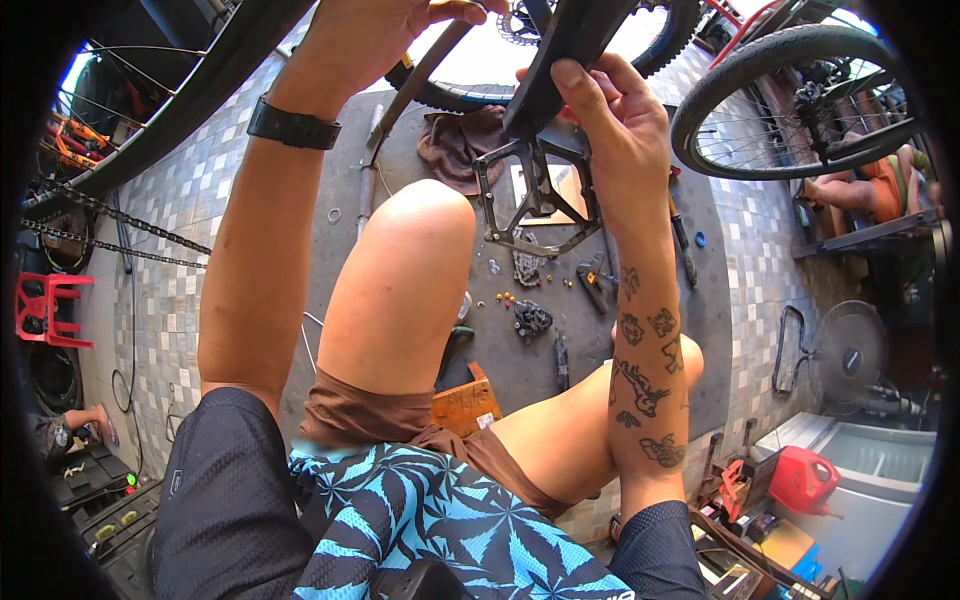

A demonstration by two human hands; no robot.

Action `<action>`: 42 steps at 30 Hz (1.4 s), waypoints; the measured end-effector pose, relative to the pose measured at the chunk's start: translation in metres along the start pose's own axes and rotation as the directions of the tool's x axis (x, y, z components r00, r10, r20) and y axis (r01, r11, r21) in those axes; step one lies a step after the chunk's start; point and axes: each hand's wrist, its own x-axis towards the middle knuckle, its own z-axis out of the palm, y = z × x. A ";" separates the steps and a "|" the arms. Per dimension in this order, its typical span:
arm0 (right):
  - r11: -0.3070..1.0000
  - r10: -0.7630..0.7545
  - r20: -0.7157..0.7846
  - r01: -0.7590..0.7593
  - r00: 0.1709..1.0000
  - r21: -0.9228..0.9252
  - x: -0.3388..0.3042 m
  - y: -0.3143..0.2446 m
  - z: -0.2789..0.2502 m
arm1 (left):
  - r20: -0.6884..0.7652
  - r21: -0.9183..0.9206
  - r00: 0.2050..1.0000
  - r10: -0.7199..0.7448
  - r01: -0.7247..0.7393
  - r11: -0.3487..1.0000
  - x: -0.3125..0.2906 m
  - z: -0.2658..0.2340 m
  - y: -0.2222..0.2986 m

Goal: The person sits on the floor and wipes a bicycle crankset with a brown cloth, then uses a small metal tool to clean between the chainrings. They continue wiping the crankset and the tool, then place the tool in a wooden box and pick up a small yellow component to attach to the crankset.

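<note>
A black bicycle crank arm (547,98) slants down from the top edge, with a black flat pedal (540,190) at its lower end. My right hand (622,120) is closed around the crank arm, its thumb pressed along the near face. At the top edge, partly cut off, my left hand (445,14) has its fingers curled beside a grey metal bar (420,88). Whatever those fingers hold cannot be made out. Behind the crank, part of a chainring (520,22) and a knobby tire (455,100) show.
Below lies a grey mat (640,330) with a brown cloth (462,145), a derailleur (532,318), a chain (526,262) and small parts. A wooden stool (462,408) is between my legs. A wheel (700,150) stands right; another tire (200,105) crosses the upper left. People sit at both sides.
</note>
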 end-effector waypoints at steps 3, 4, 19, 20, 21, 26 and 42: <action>1.000 -0.018 -0.009 0.017 1.000 -0.025 0.000 0.001 -0.002 | 0.026 -0.107 1.000 0.006 -0.003 0.994 0.002 -0.005 -0.005; 1.000 -0.012 -0.009 0.012 1.000 -0.016 -0.001 0.001 -0.002 | 0.039 -0.139 0.999 0.014 -0.009 0.990 0.002 -0.006 -0.006; 0.998 -0.042 -0.017 0.042 0.999 -0.045 -0.003 0.003 -0.001 | 0.178 -0.087 0.984 0.007 0.009 0.996 0.021 -0.020 -0.014; 0.998 -0.047 -0.013 0.046 0.999 -0.040 -0.003 0.003 -0.001 | 0.195 -0.060 0.981 0.003 0.009 0.998 0.021 -0.020 -0.013; 0.998 -0.048 -0.013 0.047 0.999 -0.043 -0.003 0.003 -0.001 | 0.212 -0.033 0.977 -0.001 0.008 0.999 0.021 -0.021 -0.012; 0.997 -0.043 -0.025 0.042 0.999 -0.057 -0.003 0.002 -0.001 | 0.210 0.019 0.978 -0.001 -0.003 1.000 0.023 -0.021 -0.009; 0.999 -0.054 -0.027 0.054 0.998 0.005 -0.004 0.005 -0.002 | 0.068 0.048 0.994 0.085 -0.088 0.995 -0.010 0.001 -0.005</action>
